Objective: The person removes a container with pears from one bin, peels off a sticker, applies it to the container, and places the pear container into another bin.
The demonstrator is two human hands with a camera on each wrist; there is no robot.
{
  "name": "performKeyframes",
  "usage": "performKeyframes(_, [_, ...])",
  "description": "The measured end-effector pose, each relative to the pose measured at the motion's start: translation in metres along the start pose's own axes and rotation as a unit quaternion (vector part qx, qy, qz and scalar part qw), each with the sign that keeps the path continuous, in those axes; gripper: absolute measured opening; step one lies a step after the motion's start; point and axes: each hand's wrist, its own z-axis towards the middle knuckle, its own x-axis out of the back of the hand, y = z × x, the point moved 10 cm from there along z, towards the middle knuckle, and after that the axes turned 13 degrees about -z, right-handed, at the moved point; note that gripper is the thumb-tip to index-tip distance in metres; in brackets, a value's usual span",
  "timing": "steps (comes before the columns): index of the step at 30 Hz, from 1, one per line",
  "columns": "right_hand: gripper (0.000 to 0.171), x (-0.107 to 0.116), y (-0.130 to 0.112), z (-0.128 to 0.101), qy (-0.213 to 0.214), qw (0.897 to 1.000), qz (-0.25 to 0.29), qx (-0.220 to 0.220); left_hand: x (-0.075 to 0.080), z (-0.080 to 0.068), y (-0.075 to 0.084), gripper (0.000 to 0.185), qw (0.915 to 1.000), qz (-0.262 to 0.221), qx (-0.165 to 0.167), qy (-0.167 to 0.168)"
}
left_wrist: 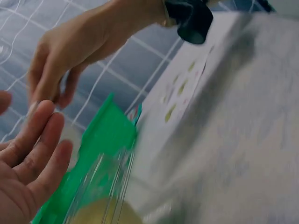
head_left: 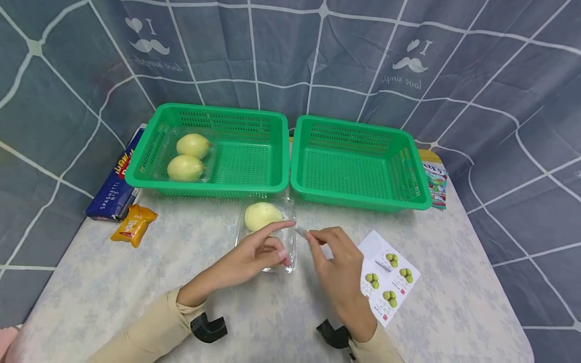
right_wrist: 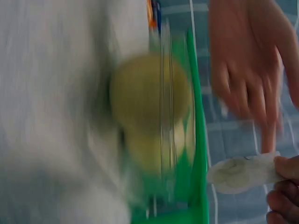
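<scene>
In the head view my right hand (head_left: 338,267) pinches a small pale sticker (head_left: 301,232) between thumb and fingers. The right wrist view shows this sticker (right_wrist: 243,173) with a faint rounded print on it. My left hand (head_left: 256,254) has its index finger stretched out to the sticker's edge, the other fingers loosely bent. Under the left hand is a clear plastic clamshell box (head_left: 291,259) on the table. A pale yellow melon (head_left: 262,217) shows inside it; the right wrist view shows a second melon (right_wrist: 149,149), which the left hand mostly hides from above.
A green basket (head_left: 268,189) at the back left holds a clear box with two melons (head_left: 192,145). Beside it stands another green basket (head_left: 358,201). Right of my hands lies a sticker sheet (head_left: 379,247). A spaghetti box (head_left: 109,199) and an orange packet (head_left: 133,225) lie left.
</scene>
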Motion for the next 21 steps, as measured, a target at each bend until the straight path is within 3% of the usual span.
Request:
performKeyframes(3, [0.002, -0.011, -0.028, -0.004, -0.026, 0.998, 0.021, 0.045, -0.014, 0.003, 0.001, 0.061, 0.9992, -0.024, 0.003, -0.033])
performKeyframes(13, [0.003, -0.025, -0.039, -0.014, -0.057, 0.997, 0.016, 0.051, -0.009, 0.003, -0.002, 0.058, 1.0000, 0.005, -0.001, -0.004])
performKeyframes(17, [0.003, -0.031, -0.033, -0.011, -0.103, 0.990, 0.089, 0.021, -0.004, 0.003, -0.003, 0.054, 0.9998, 0.008, -0.001, 0.017])
performKeyframes(21, [0.008, -0.035, -0.019, -0.009, -0.153, 0.973, 0.167, -0.045, 0.001, 0.004, -0.006, 0.053, 0.9993, 0.012, 0.006, 0.036])
